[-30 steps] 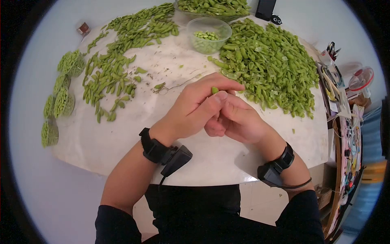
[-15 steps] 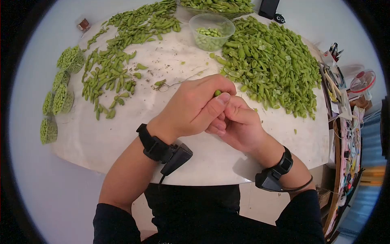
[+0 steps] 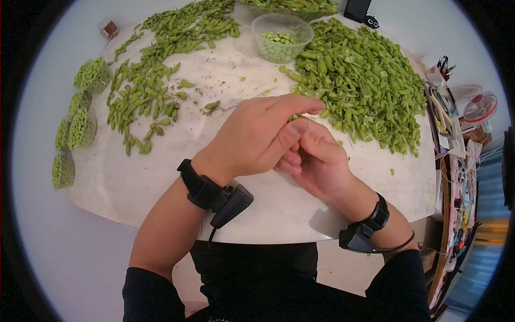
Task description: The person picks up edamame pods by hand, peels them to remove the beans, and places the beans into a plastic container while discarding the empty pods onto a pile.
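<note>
My left hand (image 3: pixel 252 137) arches over the middle of the table with its thumb bent in against the fingers. A bit of a green edamame pod (image 3: pixel 294 117) shows by its thumb tip; the rest of the pod is covered. My right hand (image 3: pixel 324 161) meets it from the right, palm turned up, fingers curled under and thumb pressed at the same pod. To the right of both hands lies a big heap of split pods and shells (image 3: pixel 365 86). Beyond them stands a clear plastic bowl (image 3: pixel 268 24), partly filled with shelled green beans (image 3: pixel 281 51).
Whole edamame pods (image 3: pixel 147 88) are spread over the table's left and back. Several clear containers of shelled beans (image 3: pixel 83 129) line the left edge. A larger bowl of pods (image 3: pixel 292 8) and a black phone-like object (image 3: pixel 357 8) are at the back. Cluttered shelves (image 3: pixel 456 177) stand right.
My left index finger has stretched out to the right, and less of the pod shows between my hands. Both hands stay together in nearly the same place.
</note>
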The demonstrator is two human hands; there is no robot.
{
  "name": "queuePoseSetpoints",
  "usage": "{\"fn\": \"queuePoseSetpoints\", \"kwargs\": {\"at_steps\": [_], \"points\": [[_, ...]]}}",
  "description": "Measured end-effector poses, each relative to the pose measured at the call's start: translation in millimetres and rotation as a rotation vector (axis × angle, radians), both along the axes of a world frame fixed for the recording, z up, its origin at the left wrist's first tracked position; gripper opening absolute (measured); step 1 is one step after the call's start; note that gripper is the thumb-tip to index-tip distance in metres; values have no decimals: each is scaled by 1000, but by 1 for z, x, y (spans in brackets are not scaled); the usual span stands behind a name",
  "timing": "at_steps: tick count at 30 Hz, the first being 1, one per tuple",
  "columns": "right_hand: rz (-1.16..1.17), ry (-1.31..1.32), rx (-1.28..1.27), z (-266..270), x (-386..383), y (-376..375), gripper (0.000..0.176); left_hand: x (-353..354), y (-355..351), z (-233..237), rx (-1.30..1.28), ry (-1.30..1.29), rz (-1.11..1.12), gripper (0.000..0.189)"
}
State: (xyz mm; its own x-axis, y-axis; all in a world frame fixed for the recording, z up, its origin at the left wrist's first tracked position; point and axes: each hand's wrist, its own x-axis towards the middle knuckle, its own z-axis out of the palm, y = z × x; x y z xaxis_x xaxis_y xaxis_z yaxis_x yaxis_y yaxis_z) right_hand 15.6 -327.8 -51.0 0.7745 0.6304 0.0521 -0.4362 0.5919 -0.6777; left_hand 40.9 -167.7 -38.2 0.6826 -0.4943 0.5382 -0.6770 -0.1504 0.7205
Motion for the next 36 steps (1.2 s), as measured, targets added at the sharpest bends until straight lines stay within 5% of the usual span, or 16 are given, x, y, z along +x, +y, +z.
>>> {"fn": "queuePoseSetpoints", "kwargs": {"at_steps": [4, 13, 19, 25, 28, 31, 33, 36], "points": [[-105, -67, -26, -7, 5, -1, 31, -6, -6, -4, -209, 409, -84, 50], [-407, -385, -421, -7, 9, -3, 32, -3, -20, -19, -647, 715, -68, 31], [-318, -286, -235, -6, 8, 2, 30, -5, -20, -21, -837, 888, -183, 24], [-264, -62, -97, -2, 3, 8, 29, -12, -25, -12, -846, 969, -39, 20], [-164, -34, 25, -8, 7, 5, 28, -13, -24, -13, -811, 944, -15, 18], [-210, -79, -140, -8, 11, 3, 27, -13, -32, -10, -705, 767, 192, 16], [-394, -191, -399, 0, 9, 6, 24, 0, -28, -17, -411, 133, 331, 15], [-527, -336, -653, 3, 13, 2, 21, 0, -26, -19, -225, -148, 426, 14]]}}
